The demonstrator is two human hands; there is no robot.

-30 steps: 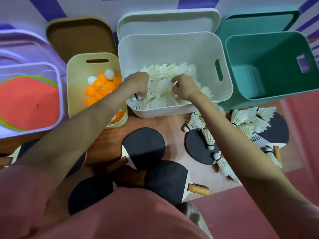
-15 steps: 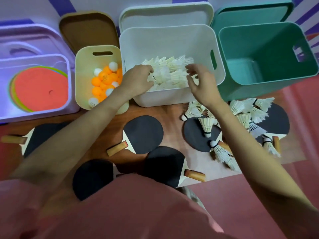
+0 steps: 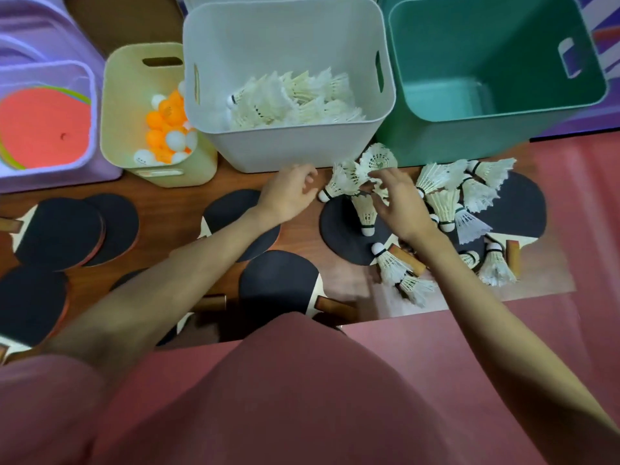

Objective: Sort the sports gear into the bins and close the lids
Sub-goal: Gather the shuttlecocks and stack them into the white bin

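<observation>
Loose shuttlecocks (image 3: 443, 199) centre-right on tabletop (image 3: 174, 209), below white bin (image 3: 288, 149) | right hand (image 3: 401, 204) over them, grip seemingly slack, blurred | left hand (image 3: 288, 193) fingers loosely curled, empty

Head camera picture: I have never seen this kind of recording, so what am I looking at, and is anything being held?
No robot here: a person wears a camera on the head, looking down at both bare arms. The left hand and right hand reach, open, toward loose shuttlecocks lying over black paddles on the wooden surface; neither plainly grips anything yet. Behind stand four open bins: a purple bin with flat coloured discs, a cream bin with balls, a white bin with shuttlecocks, and an empty green bin.
</observation>
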